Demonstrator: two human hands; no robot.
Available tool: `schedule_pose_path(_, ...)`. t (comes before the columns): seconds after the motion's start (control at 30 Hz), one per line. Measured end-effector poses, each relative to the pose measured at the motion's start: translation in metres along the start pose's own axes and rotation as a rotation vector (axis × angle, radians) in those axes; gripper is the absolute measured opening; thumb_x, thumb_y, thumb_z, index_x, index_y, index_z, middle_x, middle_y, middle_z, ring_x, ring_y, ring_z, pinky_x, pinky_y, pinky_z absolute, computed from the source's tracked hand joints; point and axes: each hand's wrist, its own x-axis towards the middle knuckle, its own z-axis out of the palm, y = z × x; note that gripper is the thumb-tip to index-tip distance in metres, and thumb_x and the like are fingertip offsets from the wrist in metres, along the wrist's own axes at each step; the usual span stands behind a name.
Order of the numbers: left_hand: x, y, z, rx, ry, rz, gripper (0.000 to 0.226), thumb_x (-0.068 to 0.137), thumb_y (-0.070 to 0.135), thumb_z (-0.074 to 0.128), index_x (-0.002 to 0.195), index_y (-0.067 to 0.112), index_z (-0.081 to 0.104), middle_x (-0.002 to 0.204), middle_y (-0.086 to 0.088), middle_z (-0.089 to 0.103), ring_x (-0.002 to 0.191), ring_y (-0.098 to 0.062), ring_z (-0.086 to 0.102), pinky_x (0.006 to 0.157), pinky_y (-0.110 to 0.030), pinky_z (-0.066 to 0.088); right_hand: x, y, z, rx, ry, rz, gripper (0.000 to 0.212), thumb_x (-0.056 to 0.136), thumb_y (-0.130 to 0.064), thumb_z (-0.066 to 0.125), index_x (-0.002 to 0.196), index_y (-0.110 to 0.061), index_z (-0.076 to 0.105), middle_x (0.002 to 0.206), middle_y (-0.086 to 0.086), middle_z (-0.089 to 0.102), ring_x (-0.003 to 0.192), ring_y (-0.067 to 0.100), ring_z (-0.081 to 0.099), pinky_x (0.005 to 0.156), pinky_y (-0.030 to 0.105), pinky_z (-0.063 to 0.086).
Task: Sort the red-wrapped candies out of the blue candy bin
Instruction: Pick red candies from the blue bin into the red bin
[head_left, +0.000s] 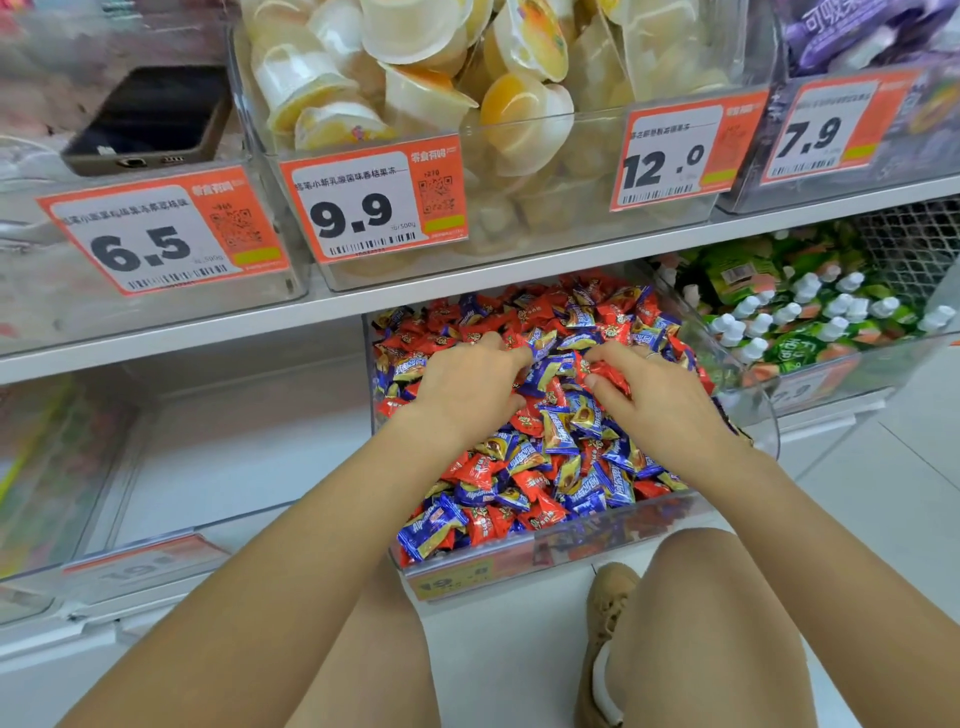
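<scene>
Both hands are working inside the clear bin (748, 415) on the lower shelf, where red candies (480, 470) and blue candies (436, 525) are lying mixed through the whole pile. The left hand (470, 387) is lying palm-down on the heap with fingers curled into the wrappers; whether it is gripping any cannot be told. The right hand (652, 397) is pinching a red candy (608, 375) between thumb and fingers.

Procedure, as judged:
- Pick by colour at the surface; rake blue pieces aside with flat fingers to expose red ones.
- Gather several reds per lift, since many are remaining.
- Lift straight up before withdrawing, so loose wrappers are not dragged over the front wall.

Clearances:
- The upper shelf (519, 275) is overhanging the rear of the bin, limiting lift height there; the front half is offering open room.
- The bin of green pouches (800, 312) is standing just beside on the right.
- A knee (691, 571) is sitting near the front wall.
</scene>
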Motion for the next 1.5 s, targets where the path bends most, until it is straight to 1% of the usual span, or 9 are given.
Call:
schedule_pose_path(0.23, -0.011, -0.030, -0.012, -0.826, 0.098, -0.229, 0.016, 0.082, 0.024, 0.072, 0.084, 0.034, 0.059, 0.090, 0.018, 0.063, 0.076, -0.007, 0.057, 0.069, -0.025, 0.043, -0.004, -0.005, -0.009, 0.063, -0.014, 0.060, 0.028, 0.098, -0.037, 0.045, 0.122, -0.027, 0.054, 0.092, 0.001, 0.058, 0.077, 0.023, 0.056, 0.063, 0.033, 0.041)
schedule_pose_path(0.37, -0.028, -0.045, -0.031, -1.318, 0.036, -0.462, 0.011, 0.085, 0.020, 0.071, 0.089, 0.027, 0.064, 0.105, 0.005, 0.061, 0.075, -0.014, 0.062, 0.046, -0.024, 0.051, 0.000, -0.020, -0.019, 0.259, -0.036, 0.125, 0.027, 0.097, -0.038, 0.046, 0.120, -0.028, 0.054, 0.068, -0.007, 0.053, 0.058, 0.014, 0.050, 0.055, 0.029, 0.036)
schedule_pose_path(0.47, -0.042, -0.057, -0.045, -1.532, -0.101, -0.548, 0.010, 0.088, 0.020, 0.066, 0.094, 0.027, 0.064, 0.092, 0.004, 0.064, 0.064, -0.007, 0.062, 0.039, -0.018, 0.047, 0.005, -0.039, -0.024, 0.484, -0.108, 0.190, 0.021, 0.096, -0.038, 0.049, 0.115, -0.031, 0.055, 0.082, 0.000, 0.061, 0.061, 0.017, 0.055, 0.058, 0.030, 0.041)
schedule_pose_path(0.77, -0.121, -0.125, -0.074, -1.511, -0.239, -0.521, 0.022, 0.079, 0.029, 0.062, 0.101, 0.030, 0.060, 0.082, 0.002, 0.066, 0.058, -0.011, 0.058, 0.041, -0.017, 0.043, 0.025, -0.128, -0.004, 1.087, -0.559, 0.333, 0.009, 0.095, -0.024, 0.054, 0.102, -0.021, 0.059, 0.069, -0.002, 0.048, 0.044, 0.009, 0.041, 0.036, 0.019, 0.024)
schedule_pose_path(1.07, -0.176, -0.195, -0.055, -1.333, -0.138, -0.882, 0.018, 0.093, 0.025, 0.059, 0.111, 0.030, 0.061, 0.087, 0.003, 0.067, 0.053, -0.005, 0.058, 0.047, -0.018, 0.049, 0.069, -0.249, 0.078, 0.770, -0.811, 0.219, 0.012, 0.097, -0.023, 0.047, 0.087, -0.021, 0.053, 0.070, 0.001, 0.057, 0.050, 0.012, 0.042, 0.038, 0.015, 0.030)
schedule_pose_path(1.2, -0.173, -0.212, -0.040, -1.587, -0.112, -1.045, 0.038, 0.091, 0.052, 0.053, 0.113, 0.021, 0.060, 0.098, -0.004, 0.070, 0.067, -0.016, 0.065, 0.060, -0.032, 0.057, 0.080, -0.270, 0.111, 0.774, -0.862, 0.362, 0.045, 0.099, -0.048, 0.035, 0.129, -0.017, 0.051, 0.116, 0.007, 0.060, 0.101, 0.028, 0.060, 0.078, 0.034, 0.048)
schedule_pose_path(1.27, -0.171, -0.219, -0.032, -1.744, -0.084, -1.104, 0.054, 0.091, 0.062, 0.042, 0.128, 0.024, 0.053, 0.121, -0.002, 0.060, 0.085, -0.022, 0.067, 0.072, -0.043, 0.055, 0.084, -0.267, 0.119, 0.744, -0.865, 0.408, 0.058, 0.097, -0.056, 0.028, 0.147, -0.027, 0.032, 0.153, 0.004, 0.030, 0.138, 0.035, 0.031, 0.107, 0.047, 0.028)
schedule_pose_path(1.4, -0.169, -0.223, -0.029, -1.780, -0.058, -1.112, 0.071, 0.091, 0.068, 0.018, 0.145, 0.026, 0.035, 0.144, -0.007, 0.041, 0.128, -0.029, 0.046, 0.101, -0.053, 0.029, 0.088, -0.253, 0.115, 0.707, -0.759, 0.341, 0.056, 0.097, -0.050, 0.039, 0.143, -0.019, 0.041, 0.148, 0.005, 0.039, 0.137, 0.026, 0.034, 0.110, 0.040, 0.028)
schedule_pose_path(1.5, -0.167, -0.217, -0.033, -1.719, 0.037, -1.151, 0.060, 0.093, 0.060, 0.032, 0.138, 0.021, 0.047, 0.140, -0.011, 0.048, 0.133, -0.031, 0.037, 0.093, -0.044, 0.034, 0.075, -0.237, 0.089, 0.549, -0.661, 0.090, 0.033, 0.095, -0.038, 0.052, 0.117, -0.017, 0.063, 0.115, -0.005, 0.061, 0.117, 0.018, 0.055, 0.098, 0.032, 0.043)
